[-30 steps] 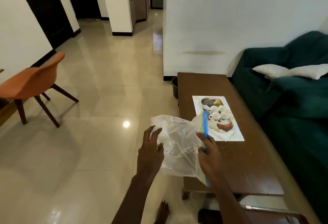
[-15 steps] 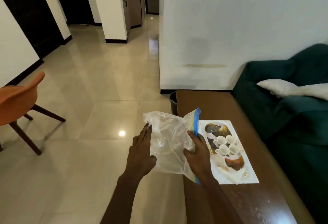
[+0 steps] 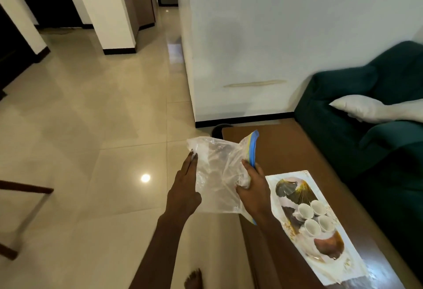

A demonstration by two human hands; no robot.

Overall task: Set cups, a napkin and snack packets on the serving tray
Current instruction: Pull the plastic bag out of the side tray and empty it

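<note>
A clear plastic zip bag (image 3: 217,169) with a blue and yellow strip hangs in the air over the left edge of the table. My right hand (image 3: 253,191) grips it near the strip. My left hand (image 3: 185,188) lies flat against the bag's left side, fingers straight. On the brown table lies the white patterned serving tray (image 3: 338,263), right of my right hand. Several small white cups (image 3: 314,217) stand together on it. What the bag holds cannot be made out.
The long brown table (image 3: 286,149) runs along a dark green sofa (image 3: 377,151) with a white cushion (image 3: 366,109). A dark bin (image 3: 217,129) stands at the table's far end by the wall. Tiled floor spreads to the left, with chair legs (image 3: 23,190) at the left edge.
The view has come closer to the table, so the tray now lies nearer and lower right. Both hands have stayed on the bag, and the orange chair has slid almost out of view.
</note>
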